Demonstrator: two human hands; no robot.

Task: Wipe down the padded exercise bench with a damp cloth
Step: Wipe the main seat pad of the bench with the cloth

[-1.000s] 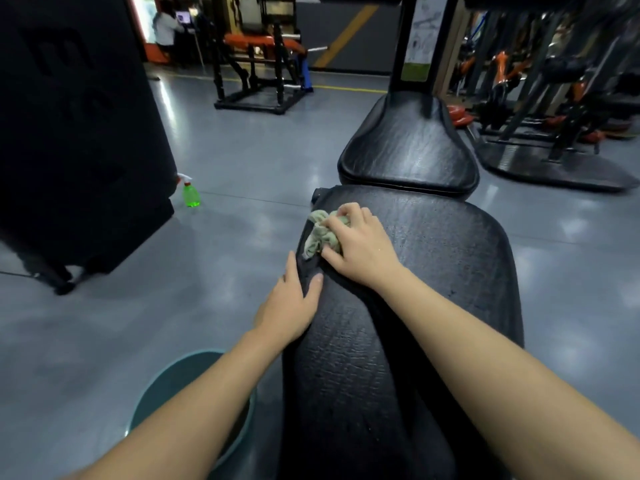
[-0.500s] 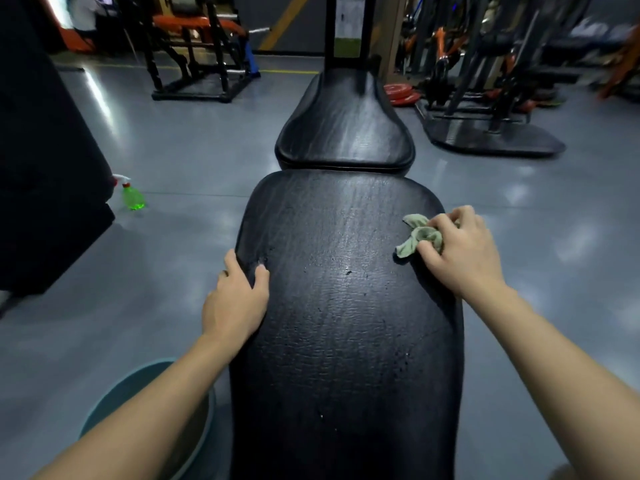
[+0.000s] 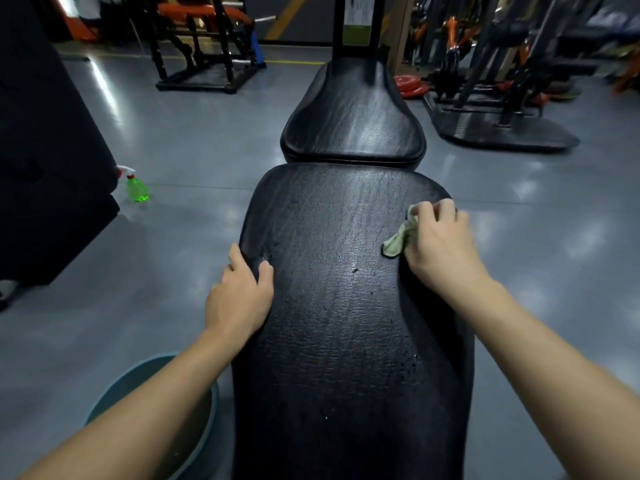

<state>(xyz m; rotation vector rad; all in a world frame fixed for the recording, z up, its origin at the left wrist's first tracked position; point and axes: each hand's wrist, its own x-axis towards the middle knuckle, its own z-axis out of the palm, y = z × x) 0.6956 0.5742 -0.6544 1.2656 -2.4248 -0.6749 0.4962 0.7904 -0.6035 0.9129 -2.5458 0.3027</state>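
Count: one bench (image 3: 346, 323) with two black pads, one cloth (image 3: 398, 242), two bare hands, one spray bottle (image 3: 136, 188), one basin (image 3: 212, 407).

We note the bench runs away from us down the middle of the view. The long pad is nearest and the smaller pad (image 3: 353, 123) lies beyond it, with a narrow gap between them. The black cover is creased and cracked, and small chips show near the middle. A pale sheen streaks the far half of the long pad.

The cloth is pale green, bunched, and lies on the long pad's right edge. The right hand (image 3: 440, 244) presses it there, its fingers (image 3: 433, 207) curled and clamped on it, with one corner sticking out toward the middle.

The left hand (image 3: 239, 299) rests on the pad's left edge with its fingers (image 3: 237, 258) straight and together down the side. Its thumb is apart on top, and the hand holds nothing.

The green bottle stands on the grey floor (image 3: 190, 161) to the left, well apart from the bench. The teal basin sits on the floor just beside the bench's near left side, under the left forearm.
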